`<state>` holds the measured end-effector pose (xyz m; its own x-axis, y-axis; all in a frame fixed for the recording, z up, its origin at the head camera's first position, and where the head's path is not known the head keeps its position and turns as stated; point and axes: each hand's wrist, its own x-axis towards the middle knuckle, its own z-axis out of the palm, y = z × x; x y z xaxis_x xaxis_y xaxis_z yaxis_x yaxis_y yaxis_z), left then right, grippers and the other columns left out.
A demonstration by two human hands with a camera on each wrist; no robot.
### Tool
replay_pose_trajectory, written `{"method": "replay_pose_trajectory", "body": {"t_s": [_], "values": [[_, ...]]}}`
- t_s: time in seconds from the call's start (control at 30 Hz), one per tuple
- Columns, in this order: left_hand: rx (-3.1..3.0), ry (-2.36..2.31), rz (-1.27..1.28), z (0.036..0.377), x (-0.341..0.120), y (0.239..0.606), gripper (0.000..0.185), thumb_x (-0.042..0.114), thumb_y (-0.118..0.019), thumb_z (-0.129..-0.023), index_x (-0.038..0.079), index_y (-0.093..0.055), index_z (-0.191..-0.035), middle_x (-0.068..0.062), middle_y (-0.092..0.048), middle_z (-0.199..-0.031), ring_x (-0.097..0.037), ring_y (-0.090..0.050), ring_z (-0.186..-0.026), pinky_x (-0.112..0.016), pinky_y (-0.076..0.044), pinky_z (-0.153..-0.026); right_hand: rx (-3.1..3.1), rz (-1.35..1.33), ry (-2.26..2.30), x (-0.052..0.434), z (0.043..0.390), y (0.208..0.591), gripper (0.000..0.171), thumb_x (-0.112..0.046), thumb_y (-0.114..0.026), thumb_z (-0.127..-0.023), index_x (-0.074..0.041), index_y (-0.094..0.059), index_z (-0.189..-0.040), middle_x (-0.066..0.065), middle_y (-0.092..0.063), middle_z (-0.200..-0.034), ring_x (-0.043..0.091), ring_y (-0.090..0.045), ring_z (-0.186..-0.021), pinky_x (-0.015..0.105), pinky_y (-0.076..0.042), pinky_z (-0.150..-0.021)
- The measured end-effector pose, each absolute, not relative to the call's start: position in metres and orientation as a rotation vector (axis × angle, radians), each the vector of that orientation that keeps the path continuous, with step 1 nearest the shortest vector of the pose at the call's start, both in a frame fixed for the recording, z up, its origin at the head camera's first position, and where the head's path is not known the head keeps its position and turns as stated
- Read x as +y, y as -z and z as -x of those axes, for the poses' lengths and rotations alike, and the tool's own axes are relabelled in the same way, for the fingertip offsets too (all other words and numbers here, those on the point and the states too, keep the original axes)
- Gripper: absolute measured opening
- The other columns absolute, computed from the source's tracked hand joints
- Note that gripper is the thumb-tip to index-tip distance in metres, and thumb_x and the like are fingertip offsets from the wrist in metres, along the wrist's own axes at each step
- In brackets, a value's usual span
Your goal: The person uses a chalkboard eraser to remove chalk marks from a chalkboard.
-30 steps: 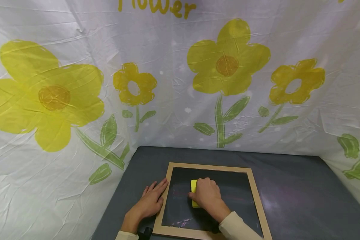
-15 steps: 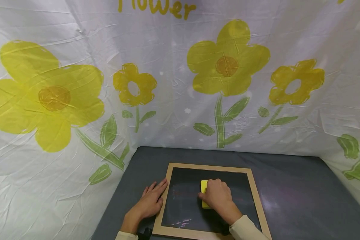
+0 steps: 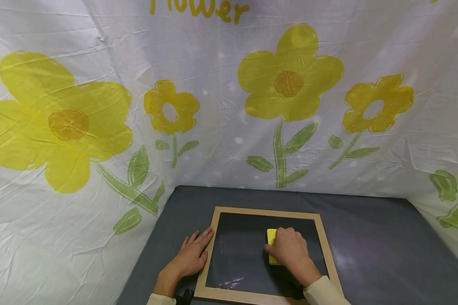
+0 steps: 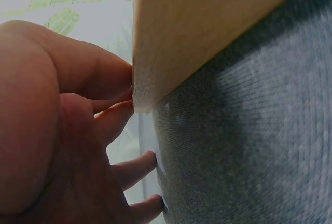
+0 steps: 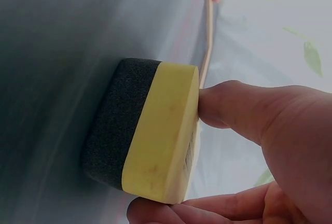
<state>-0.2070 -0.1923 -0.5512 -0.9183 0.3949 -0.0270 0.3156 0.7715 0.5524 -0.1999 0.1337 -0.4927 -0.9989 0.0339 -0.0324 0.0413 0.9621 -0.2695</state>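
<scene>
Eraser [image 3: 272, 247] travel is the change: over the last second the yellow block with its dark pad [image 5: 116, 120] has slid from the board's middle toward 3 o'clock, so this wiping stroke looks nearly run out. Its long axis runs 12 to 6 o'clock, pad face down on the chalkboard [image 3: 236, 254]. The right hand [image 3: 290, 250] pinches it, thumb and fingers curled round its sides. At 9 o'clock the left hand [image 3: 192, 254] lies flat, fingers straight, against the wooden frame [image 4: 207, 27]. Chalk smears [image 3: 230, 283] remain near 7 o'clock on the grey table [image 3: 385, 254].

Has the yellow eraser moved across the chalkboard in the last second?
Yes. The yellow eraser under the right hand has slid rightward, toward the wooden frame's right side.
</scene>
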Motion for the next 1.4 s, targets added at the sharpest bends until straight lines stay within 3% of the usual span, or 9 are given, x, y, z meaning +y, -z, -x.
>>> {"method": "replay_pose_trajectory", "body": {"t_s": [0.5, 0.9, 1.17, 1.4], "values": [[2.819, -0.947, -0.653, 0.208, -0.196, 0.557, 0.066, 0.007, -0.055, -0.104, 0.009, -0.043, -0.169, -0.011, -0.036, -0.178, -0.062, -0.028, -0.159, -0.085, -0.015, -0.12, 3.07, -0.11, 0.409, 0.158, 0.196, 0.494, 0.05, -0.047, -0.09, -0.087, -0.001, -0.072, -0.097, 0.009, -0.061, -0.076, 0.024, -0.059, -0.062, 0.041, -0.054, -0.056], [2.811, -0.873, -0.59, 0.208, -0.194, 0.553, 0.064, 0.007, -0.055, -0.107, 0.008, -0.042, -0.169, -0.01, -0.034, -0.179, -0.056, -0.027, -0.162, -0.082, -0.015, -0.124, 3.097, -0.09, 0.37, 0.185, 0.196, 0.494, 0.05, -0.048, -0.089, -0.087, -0.001, -0.069, -0.087, 0.009, -0.061, -0.071, 0.023, -0.058, -0.061, 0.04, -0.053, -0.056], [2.832, -0.825, -0.567, 0.209, -0.193, 0.556, 0.063, 0.006, -0.055, -0.108, 0.01, -0.043, -0.17, -0.007, -0.034, -0.18, -0.053, -0.028, -0.163, -0.08, -0.017, -0.125, 3.053, -0.201, 0.374, 0.198, 0.195, 0.493, 0.057, -0.051, -0.088, -0.087, 0.003, -0.072, -0.097, 0.014, -0.066, -0.08, 0.029, -0.063, -0.068, 0.049, -0.057, -0.06], [2.838, -0.858, -0.581, 0.21, -0.195, 0.56, 0.063, 0.007, -0.055, -0.107, 0.01, -0.044, -0.169, -0.007, -0.035, -0.18, -0.053, -0.028, -0.163, -0.081, -0.016, -0.125, 3.03, -0.222, 0.374, 0.211, 0.192, 0.492, 0.059, -0.052, -0.087, -0.088, 0.004, -0.07, -0.097, 0.017, -0.068, -0.084, 0.032, -0.065, -0.069, 0.049, -0.056, -0.059]]}}
